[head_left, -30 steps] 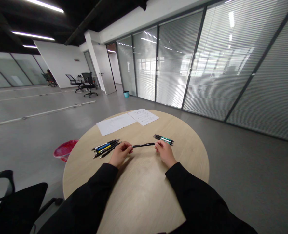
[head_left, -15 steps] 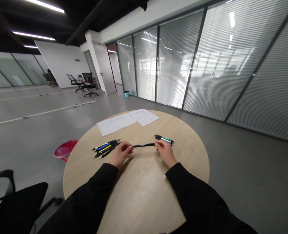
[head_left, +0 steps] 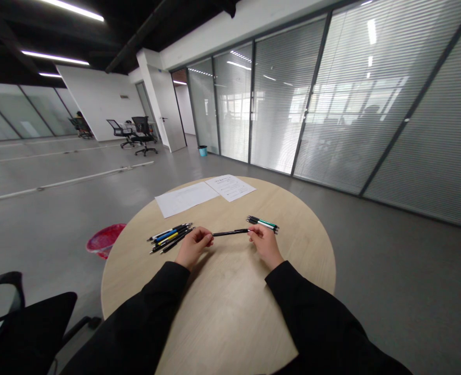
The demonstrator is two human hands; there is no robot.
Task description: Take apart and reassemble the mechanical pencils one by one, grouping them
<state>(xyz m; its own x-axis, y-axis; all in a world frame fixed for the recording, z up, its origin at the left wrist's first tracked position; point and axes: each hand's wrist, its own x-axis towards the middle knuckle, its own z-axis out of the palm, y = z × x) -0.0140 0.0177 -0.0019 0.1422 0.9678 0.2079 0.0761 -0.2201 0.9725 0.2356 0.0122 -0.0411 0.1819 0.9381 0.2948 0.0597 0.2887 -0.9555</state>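
Observation:
A black pen (head_left: 230, 233) stretches almost level between my two hands, above the round wooden table (head_left: 230, 312). My left hand (head_left: 195, 245) pinches its left end between thumb and fingers. At the other end, the fingertips of my right hand (head_left: 264, 244) are closed on the pen's tip. Just left of my left hand lies a loose pile of pens (head_left: 170, 237) with black, white, blue and yellow barrels. Behind my right hand is a smaller group of pens (head_left: 262, 223), green, white and black, partly hidden by the fingers.
Two sheets of paper, a left one (head_left: 187, 199) and a printed right one (head_left: 231, 188), lie toward the table's far side. A red basin (head_left: 104, 240) stands on the floor at left. A black chair (head_left: 27, 333) is close by at lower left.

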